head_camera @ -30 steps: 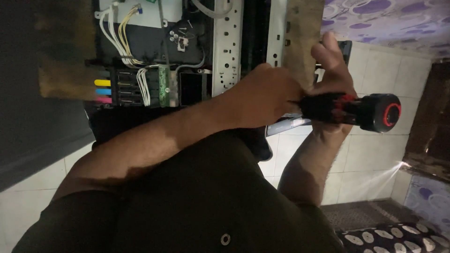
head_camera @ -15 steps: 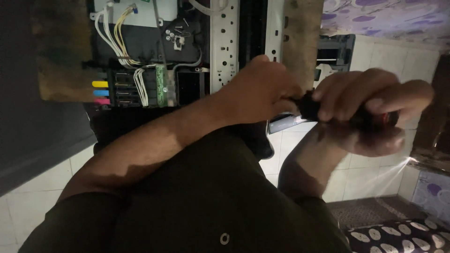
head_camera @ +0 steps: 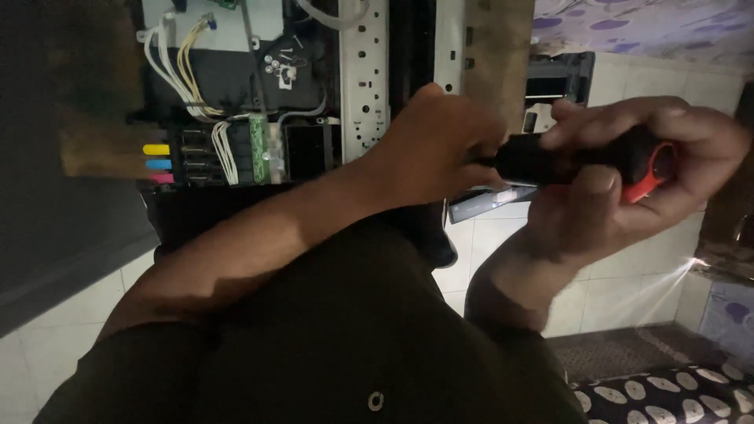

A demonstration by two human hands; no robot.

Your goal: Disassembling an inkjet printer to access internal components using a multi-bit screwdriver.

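Right now both hands meet on a black screwdriver handle (head_camera: 573, 157) with a red-orange end cap, held crosswise in front of the opened machine. The right hand (head_camera: 636, 177) wraps the butt end of the handle: its fingers (head_camera: 620, 118) curl over the top, the thumb presses up from below, and the red cap shows between them at the palm. The left hand (head_camera: 440, 145) closes around the front part of the tool, so the shaft and tip are hidden inside that fist and cannot be made out. Both hands are shut tight on the tool, touching it along most of its visible length, with only a short black stretch bare between them.

Behind the left hand stands an opened printer (head_camera: 259, 102), its inside exposed: a pale perforated metal rail (head_camera: 363, 71) running upright, bundles of white and yellow wires (head_camera: 177, 71), a small green circuit board (head_camera: 258, 141), and yellow, blue and pink ink tabs (head_camera: 157, 163) at the left edge. A tiled floor (head_camera: 55, 345) lies below, and a patterned rug (head_camera: 675, 396) shows at the lower right.
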